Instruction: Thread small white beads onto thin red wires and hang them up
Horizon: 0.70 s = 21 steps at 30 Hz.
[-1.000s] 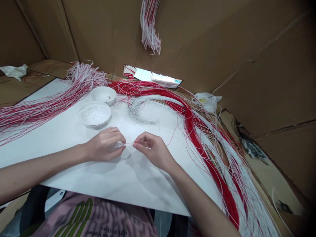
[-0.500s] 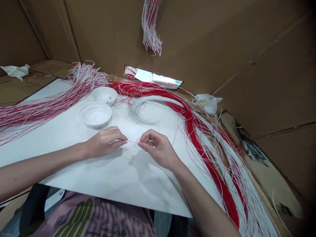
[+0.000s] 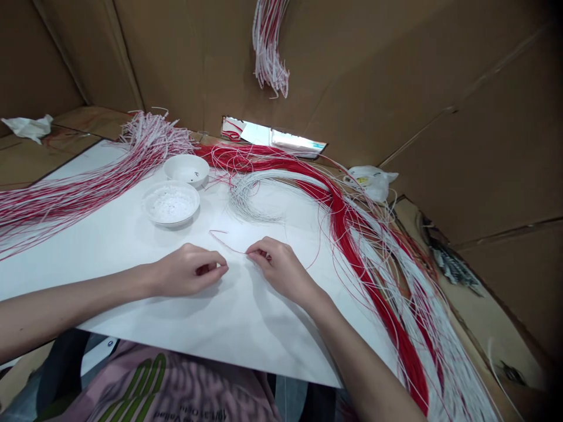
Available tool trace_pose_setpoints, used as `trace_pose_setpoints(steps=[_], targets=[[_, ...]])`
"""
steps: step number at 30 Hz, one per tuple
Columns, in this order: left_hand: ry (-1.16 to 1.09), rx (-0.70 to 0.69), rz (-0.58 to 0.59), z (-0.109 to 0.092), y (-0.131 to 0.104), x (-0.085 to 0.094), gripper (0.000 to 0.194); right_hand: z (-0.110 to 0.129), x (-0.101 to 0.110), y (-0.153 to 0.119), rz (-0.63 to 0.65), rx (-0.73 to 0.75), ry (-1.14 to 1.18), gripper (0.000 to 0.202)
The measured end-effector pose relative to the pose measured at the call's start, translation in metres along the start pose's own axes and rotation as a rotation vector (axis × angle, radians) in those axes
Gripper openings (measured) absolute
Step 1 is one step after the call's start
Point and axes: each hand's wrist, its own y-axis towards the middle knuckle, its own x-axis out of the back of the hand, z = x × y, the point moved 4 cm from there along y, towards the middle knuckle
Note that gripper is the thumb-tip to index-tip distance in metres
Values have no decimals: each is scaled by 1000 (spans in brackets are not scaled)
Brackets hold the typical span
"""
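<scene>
My right hand (image 3: 281, 266) pinches a thin red string (image 3: 229, 248) between thumb and forefinger. From those fingertips the string runs left over the white board, and its free end bends back in a hook. Just left of it, my left hand (image 3: 191, 271) has thumb and forefinger pressed together at the tips, apart from the string. Whatever they may hold is too small to make out. Beyond my left hand stands a white bowl (image 3: 171, 221) of small white bits. A second white bowl (image 3: 187, 159) behind it has a few dark specks inside.
Red and white strings with whitish ends (image 3: 153, 140) lie at the left. A thick red bundle (image 3: 336, 211) and white strings (image 3: 250, 202) curve around the right side. Another bundle (image 3: 269, 58) hangs against the cardboard wall (image 3: 373, 76). A plastic bag (image 3: 373, 183) lies at the back right.
My left hand has let go of the red string and dropped slightly toward me. The string's freed end now lies bent beyond my fingers. My right hand still pinches it, turned slightly more palm-down.
</scene>
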Motion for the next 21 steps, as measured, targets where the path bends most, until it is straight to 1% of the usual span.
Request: trace_pose_setpoints(steps=[2, 4, 5, 6, 7, 9, 13, 16, 19, 21], targets=[[-258, 284, 120, 5, -2, -13, 24, 3, 0, -1, -9, -10, 31, 15], [-549, 525, 178, 8, -4, -24, 33, 7, -1, -2, -37, -20, 87, 13], [-663, 596, 177, 9, -4, -27, 36, 10, -2, -2, -46, -18, 115, 13], [-743, 629, 154, 11, -3, -28, 39, 13, -3, -3, -52, -8, 140, 12], [-789, 638, 117, 12, -1, -27, 40, 16, -5, -4, -51, 9, 165, 12], [-808, 615, 38, 15, 2, -23, 39, 22, -11, -6, -39, 50, 210, 11], [-686, 515, -72, 14, 6, -12, 33, 27, -20, -9, 2, 96, 265, 8], [-607, 420, -117, 8, 8, -7, 30, 32, -19, -11, 0, 146, 236, 7], [-618, 356, -123, 1, 9, -4, 30, 38, -11, -13, -62, 188, 264, 4], [-655, 343, -90, -3, 10, -3, 30, 43, -6, -14, -107, 172, 360, 16]])
